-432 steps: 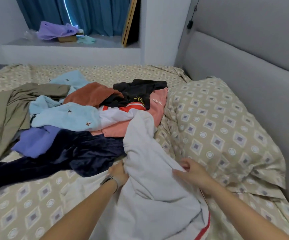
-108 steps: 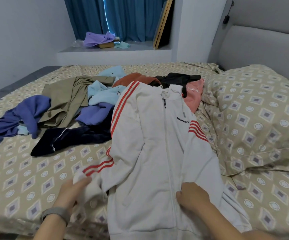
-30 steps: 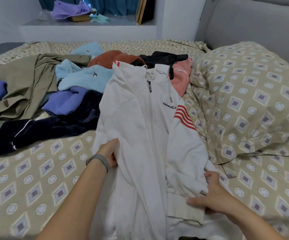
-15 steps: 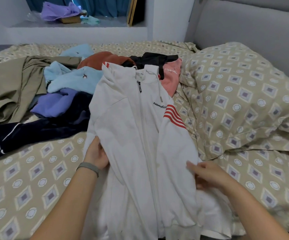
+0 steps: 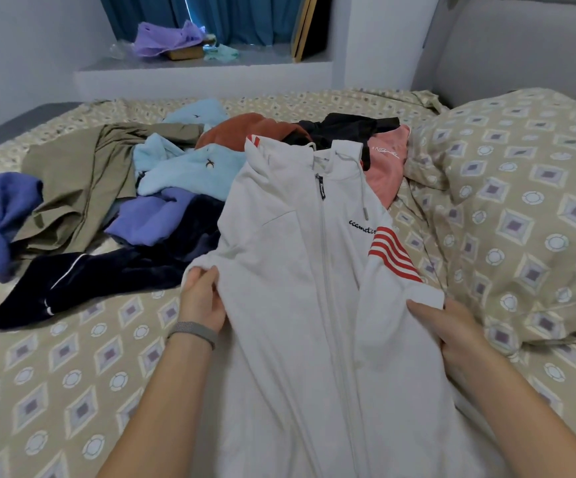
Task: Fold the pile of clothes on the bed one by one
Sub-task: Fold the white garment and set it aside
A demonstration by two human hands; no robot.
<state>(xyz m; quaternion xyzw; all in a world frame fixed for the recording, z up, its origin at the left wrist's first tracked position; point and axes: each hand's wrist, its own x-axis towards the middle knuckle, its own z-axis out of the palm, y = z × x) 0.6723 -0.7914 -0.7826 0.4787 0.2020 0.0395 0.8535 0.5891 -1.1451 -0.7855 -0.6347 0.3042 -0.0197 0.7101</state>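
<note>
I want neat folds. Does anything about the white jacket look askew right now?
The white zip-up jacket with red stripes lies front up, its collar resting on the unfolded clothes pile rather than flat on the patterned bedsheet, so its top sits uneven.

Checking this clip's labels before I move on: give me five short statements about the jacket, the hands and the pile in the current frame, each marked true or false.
1. Both hands hold the white zip jacket. True: the left hand grips its left edge, the right hand its folded sleeve cuff.
2. The jacket's zip is open. False: it is zipped up to the collar.
3. Red stripes show on the sleeve near the right hand. True.
4. The dark navy garment lies on top of the jacket. False: it lies to the jacket's left on the bed.
5. A wristband is on the right wrist. False: it is on the left wrist.
</note>
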